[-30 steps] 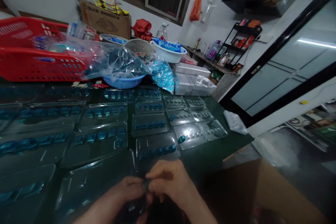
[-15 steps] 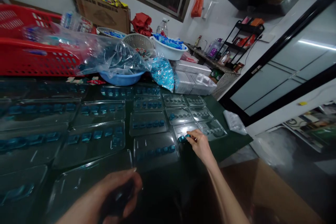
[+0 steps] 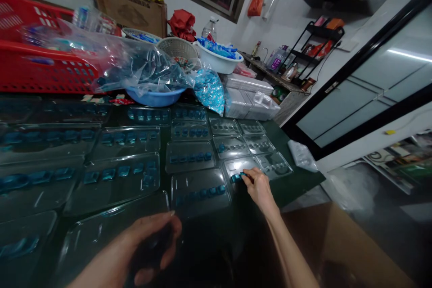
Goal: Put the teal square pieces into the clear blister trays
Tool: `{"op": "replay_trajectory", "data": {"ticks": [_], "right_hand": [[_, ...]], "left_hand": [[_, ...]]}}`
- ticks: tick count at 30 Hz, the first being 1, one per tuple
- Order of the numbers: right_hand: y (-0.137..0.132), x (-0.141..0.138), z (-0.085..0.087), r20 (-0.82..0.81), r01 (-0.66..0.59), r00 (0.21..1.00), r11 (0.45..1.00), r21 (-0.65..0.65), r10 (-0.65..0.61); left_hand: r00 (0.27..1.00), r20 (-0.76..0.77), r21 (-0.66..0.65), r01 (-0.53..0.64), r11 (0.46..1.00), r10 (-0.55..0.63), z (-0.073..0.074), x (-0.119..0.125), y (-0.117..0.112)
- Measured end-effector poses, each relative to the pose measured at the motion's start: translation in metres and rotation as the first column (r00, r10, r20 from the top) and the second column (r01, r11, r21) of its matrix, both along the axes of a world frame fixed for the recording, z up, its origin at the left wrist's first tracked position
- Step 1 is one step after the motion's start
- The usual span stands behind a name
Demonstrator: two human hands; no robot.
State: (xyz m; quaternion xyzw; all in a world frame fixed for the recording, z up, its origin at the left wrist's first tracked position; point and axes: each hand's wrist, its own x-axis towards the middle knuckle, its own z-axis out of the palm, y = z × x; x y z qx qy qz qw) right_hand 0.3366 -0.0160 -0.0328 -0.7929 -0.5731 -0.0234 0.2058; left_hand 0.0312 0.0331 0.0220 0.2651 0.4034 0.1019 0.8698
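My right hand [image 3: 260, 189] reaches over a clear plastic tray [image 3: 243, 162] on the dark green tabletop. Its thumb and fingertips pinch a small glossy blue piece [image 3: 241, 175] beside another blue piece [image 3: 234, 178] in that tray. In the lower left, my left hand [image 3: 135, 238] is curled above the table, fingers bent around a dark area. What lies inside that hand is too dark to make out. Close to it on the left is a large clear tray [image 3: 84, 229]. A tray [image 3: 189, 180] between the hands holds a row of blue pieces [image 3: 203, 193].
Rows of similar clear trays [image 3: 121, 159] cover the table. Along the back stand a red basket [image 3: 43, 69], a blue basin [image 3: 157, 98], a white basin [image 3: 221, 64] and stacked clear boxes [image 3: 238, 103]. A clear plastic package [image 3: 302, 156] sits by the right edge, with cardboard [image 3: 337, 243] below.
My right fingertips have shifted slightly, still at the blue pieces in the same tray. My left hand stays curled in nearly the same place. The view has tilted a little.
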Motion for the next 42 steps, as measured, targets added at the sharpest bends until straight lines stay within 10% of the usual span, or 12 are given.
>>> {"op": "replay_trajectory", "data": {"ticks": [20, 25, 29, 42], "right_hand": [[0.000, 0.000, 0.009, 0.240, 0.075, 0.970, 0.978, -0.197, -0.026], [-0.007, -0.061, 0.054, -0.062, -0.153, 0.985, 0.985, 0.085, 0.159], [-0.004, -0.136, 0.076, -0.391, -0.512, 0.764, 0.851, 0.116, 0.513], [0.015, -0.165, 0.070, -0.434, -0.532, 0.778, 0.844, -0.070, 0.454]], "left_hand": [[0.980, 0.197, -0.063, -0.025, 0.998, 0.037, -0.008, 0.005, 0.006], [0.976, 0.204, -0.007, -0.079, 0.997, 0.078, -0.009, 0.003, 0.003], [0.988, 0.127, 0.009, -0.091, 0.996, 0.089, -0.005, 0.008, -0.002], [0.994, 0.049, 0.054, -0.096, 0.994, 0.093, -0.004, 0.015, -0.005]]}}
